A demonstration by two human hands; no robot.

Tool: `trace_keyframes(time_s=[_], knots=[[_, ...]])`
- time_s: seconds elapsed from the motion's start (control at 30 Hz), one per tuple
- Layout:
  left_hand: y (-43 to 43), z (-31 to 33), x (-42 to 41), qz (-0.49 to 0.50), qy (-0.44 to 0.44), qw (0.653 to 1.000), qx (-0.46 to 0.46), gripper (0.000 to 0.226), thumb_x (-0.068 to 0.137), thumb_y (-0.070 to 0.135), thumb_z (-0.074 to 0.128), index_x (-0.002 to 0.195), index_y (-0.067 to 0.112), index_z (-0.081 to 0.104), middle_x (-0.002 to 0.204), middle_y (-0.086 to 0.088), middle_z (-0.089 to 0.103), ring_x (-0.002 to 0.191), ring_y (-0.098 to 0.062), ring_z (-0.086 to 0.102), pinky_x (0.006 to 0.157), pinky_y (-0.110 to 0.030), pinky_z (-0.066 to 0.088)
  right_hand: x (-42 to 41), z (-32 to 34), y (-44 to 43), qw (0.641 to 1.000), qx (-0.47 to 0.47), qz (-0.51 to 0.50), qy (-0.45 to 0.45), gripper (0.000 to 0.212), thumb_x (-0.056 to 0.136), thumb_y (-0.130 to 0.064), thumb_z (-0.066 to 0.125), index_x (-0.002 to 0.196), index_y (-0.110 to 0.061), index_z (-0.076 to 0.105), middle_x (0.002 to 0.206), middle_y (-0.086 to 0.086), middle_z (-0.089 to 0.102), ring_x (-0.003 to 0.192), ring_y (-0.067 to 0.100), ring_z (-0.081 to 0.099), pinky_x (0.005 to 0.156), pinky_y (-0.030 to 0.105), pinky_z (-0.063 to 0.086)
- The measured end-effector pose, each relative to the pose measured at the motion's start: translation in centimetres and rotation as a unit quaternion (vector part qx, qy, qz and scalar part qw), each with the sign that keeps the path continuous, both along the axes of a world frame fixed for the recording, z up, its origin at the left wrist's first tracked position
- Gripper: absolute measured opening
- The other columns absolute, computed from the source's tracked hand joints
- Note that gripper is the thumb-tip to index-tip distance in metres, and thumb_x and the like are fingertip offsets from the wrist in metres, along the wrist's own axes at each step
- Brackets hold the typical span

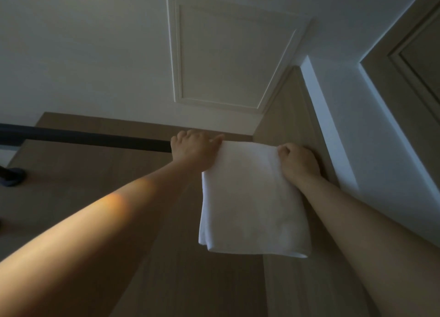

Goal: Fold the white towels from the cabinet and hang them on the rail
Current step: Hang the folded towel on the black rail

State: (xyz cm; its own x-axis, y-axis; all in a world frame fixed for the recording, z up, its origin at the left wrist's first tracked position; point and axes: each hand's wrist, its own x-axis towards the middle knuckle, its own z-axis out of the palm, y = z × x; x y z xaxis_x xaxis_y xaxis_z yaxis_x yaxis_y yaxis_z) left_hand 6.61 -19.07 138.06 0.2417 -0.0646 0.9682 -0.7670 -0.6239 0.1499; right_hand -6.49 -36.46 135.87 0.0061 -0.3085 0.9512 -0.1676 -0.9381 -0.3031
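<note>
Two bare forearms raised from below. Folded white towel [254, 197] draped over right part of dark rail [83, 138], lower fold hung free between forearms. Towel's upper left corner held by left hand [195, 150], fingers curled over top, thumb laid along towel edge. Upper right corner gripped by right hand [297, 161], fingers closed in fist on cloth. Wood side panel [285, 116] touched by right hand. White ceiling hatch [228, 54] seen beyond.
</note>
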Motion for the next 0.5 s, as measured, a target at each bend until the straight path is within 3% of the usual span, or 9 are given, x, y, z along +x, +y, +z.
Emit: trace_keyframes(time_s=[0.07, 0.17, 0.23, 0.3, 0.4, 0.47, 0.5], knots=[[0.2, 0.1, 0.2, 0.012, -0.004, 1.000, 0.027, 0.076, 0.090, 0.073, 0.020, 0.115, 0.016, 0.063, 0.119, -0.011, 0.061, 0.118, -0.031, 0.049, 0.100, -0.041, 0.031, -0.1, -0.2, 0.1, 0.999, 0.005, 0.019, 0.030, 0.044, 0.104, -0.035, 0.033, 0.115, -0.003, 0.062, 0.121, 0.021, 0.062, 0.106, 0.034, 0.058, 0.079, 0.034, 0.039], [0.6, -0.2, 0.4, 0.011, -0.019, 0.999, 0.043, 0.078, 0.085, 0.078, 0.025, 0.115, 0.015, 0.059, 0.117, -0.009, 0.061, 0.115, -0.030, 0.052, 0.101, -0.041, 0.031, -0.3, -1.1, 0.1, 0.993, 0.041, 0.082, 0.073, 0.056, 0.102, -0.043, 0.035, 0.149, -0.011, 0.035, 0.151, 0.013, 0.039, 0.135, 0.030, 0.041, 0.105, 0.040, 0.035], [0.8, -0.6, 0.7, 0.006, -0.030, 0.999, 0.044, 0.077, 0.084, 0.078, 0.028, 0.116, 0.015, 0.056, 0.118, -0.009, 0.061, 0.116, -0.030, 0.052, 0.102, -0.041, 0.030, -0.2, -2.3, 0.1, 0.992, 0.031, 0.108, 0.047, 0.064, 0.102, -0.040, 0.041, 0.155, -0.012, 0.019, 0.158, 0.009, 0.028, 0.144, 0.027, 0.029, 0.113, 0.038, 0.027], [1.0, -0.8, 0.7, 0.001, -0.034, 0.998, 0.044, 0.076, 0.085, 0.077, 0.029, 0.118, 0.013, 0.054, 0.121, -0.009, 0.060, 0.117, -0.029, 0.051, 0.104, -0.040, 0.029, -0.1, -3.8, 0.4, 0.992, 0.007, 0.127, -0.018, 0.064, 0.100, -0.035, 0.048, 0.153, -0.010, 0.022, 0.157, 0.009, 0.031, 0.142, 0.026, 0.032, 0.112, 0.035, 0.028], [1.1, -1.2, 0.3, -0.016, -0.028, 0.999, 0.034, 0.073, 0.087, 0.074, 0.032, 0.118, 0.012, 0.052, 0.123, -0.010, 0.059, 0.119, -0.030, 0.050, 0.106, -0.040, 0.028, 0.2, -6.0, 1.1, 0.982, 0.045, 0.168, -0.078, 0.067, 0.096, -0.036, 0.056, 0.151, -0.012, 0.026, 0.149, 0.008, 0.041, 0.129, 0.026, 0.047, 0.101, 0.035, 0.041], [1.1, -2.1, -0.1, -0.042, -0.032, 0.998, 0.013, 0.070, 0.087, 0.072, 0.037, 0.121, 0.011, 0.049, 0.127, -0.011, 0.056, 0.123, -0.031, 0.045, 0.110, -0.040, 0.026, 0.3, -7.1, 1.3, 0.970, 0.125, 0.201, -0.050, 0.061, 0.094, -0.044, 0.057, 0.142, -0.012, 0.037, 0.123, 0.006, 0.056, 0.093, 0.018, 0.059, 0.071, 0.027, 0.046], [1.0, -2.8, -0.3, -0.068, -0.041, 0.997, -0.011, 0.068, 0.087, 0.069, 0.042, 0.122, 0.011, 0.048, 0.130, -0.011, 0.053, 0.126, -0.031, 0.042, 0.112, -0.041, 0.025, 0.4, -7.6, 1.2, 0.963, 0.165, 0.210, -0.030, 0.055, 0.093, -0.047, 0.056, 0.134, -0.013, 0.043, 0.105, 0.001, 0.057, 0.078, 0.013, 0.055, 0.059, 0.025, 0.040]])
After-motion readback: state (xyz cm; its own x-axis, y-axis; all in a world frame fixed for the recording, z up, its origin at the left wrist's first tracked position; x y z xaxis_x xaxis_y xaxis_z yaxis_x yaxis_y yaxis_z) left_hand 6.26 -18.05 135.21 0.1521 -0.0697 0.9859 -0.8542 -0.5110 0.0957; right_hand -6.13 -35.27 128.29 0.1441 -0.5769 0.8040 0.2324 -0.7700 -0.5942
